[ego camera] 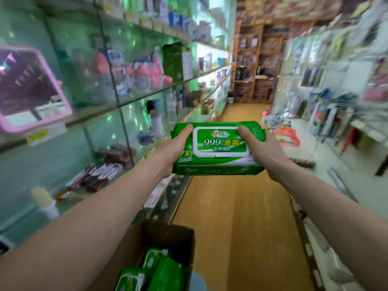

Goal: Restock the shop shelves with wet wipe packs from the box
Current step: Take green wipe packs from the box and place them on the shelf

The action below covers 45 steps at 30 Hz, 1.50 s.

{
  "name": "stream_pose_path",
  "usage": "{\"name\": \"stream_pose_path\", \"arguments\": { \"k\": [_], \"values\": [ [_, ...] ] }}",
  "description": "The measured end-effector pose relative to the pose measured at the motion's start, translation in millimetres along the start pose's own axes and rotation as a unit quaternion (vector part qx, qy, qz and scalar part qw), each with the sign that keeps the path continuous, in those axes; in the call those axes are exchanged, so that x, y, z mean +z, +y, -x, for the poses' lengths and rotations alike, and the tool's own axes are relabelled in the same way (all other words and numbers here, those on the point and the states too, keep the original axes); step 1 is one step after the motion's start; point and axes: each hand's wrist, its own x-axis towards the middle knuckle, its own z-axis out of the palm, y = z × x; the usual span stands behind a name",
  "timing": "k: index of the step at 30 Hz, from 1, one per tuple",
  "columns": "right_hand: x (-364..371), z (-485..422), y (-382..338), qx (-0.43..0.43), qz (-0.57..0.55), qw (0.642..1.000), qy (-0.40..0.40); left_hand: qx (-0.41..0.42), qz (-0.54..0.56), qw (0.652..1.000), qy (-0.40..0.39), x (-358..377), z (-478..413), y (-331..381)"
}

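The wet wipe pack (218, 164) hides the fingers of my left hand (178, 148) and right hand (259, 153); only thumbs show. The box (168, 236) runs off the bottom edge. Blur leaves the shelf goods (142, 74) unreadable.

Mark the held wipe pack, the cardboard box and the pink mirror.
held wipe pack (219, 142): head view, white lid centre.
cardboard box (168, 236): head view, inner far wall.
pink mirror (27, 85): head view, middle of the glass.

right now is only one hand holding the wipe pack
No, the left hand and the right hand both grip the wet wipe pack, one at each end.
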Motion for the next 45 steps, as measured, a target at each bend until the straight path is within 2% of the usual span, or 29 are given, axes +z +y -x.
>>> {"name": "stream_pose_path", "arguments": {
  "k": [9,22,34,41,45],
  "values": [
    [-166,-30,-54,-0.062,0.035,0.986,0.15,0.085,-0.006,0.992,-0.097,153,-27,91],
    [-394,-9,-119,-0.117,0.143,0.919,0.347,0.154,0.008,0.945,-0.29,380,-14,187],
    [-503,-4,-142,-0.091,0.222,0.848,0.473,0.218,0.02,0.87,-0.442,542,-31,240],
    [-540,1,-153,-0.059,0.204,0.861,0.463,0.23,0.022,0.818,-0.527,628,-54,269],
    [-563,13,-159,-0.037,0.205,0.847,0.489,0.219,0.026,0.773,-0.595,677,-51,276]
  ]
}}
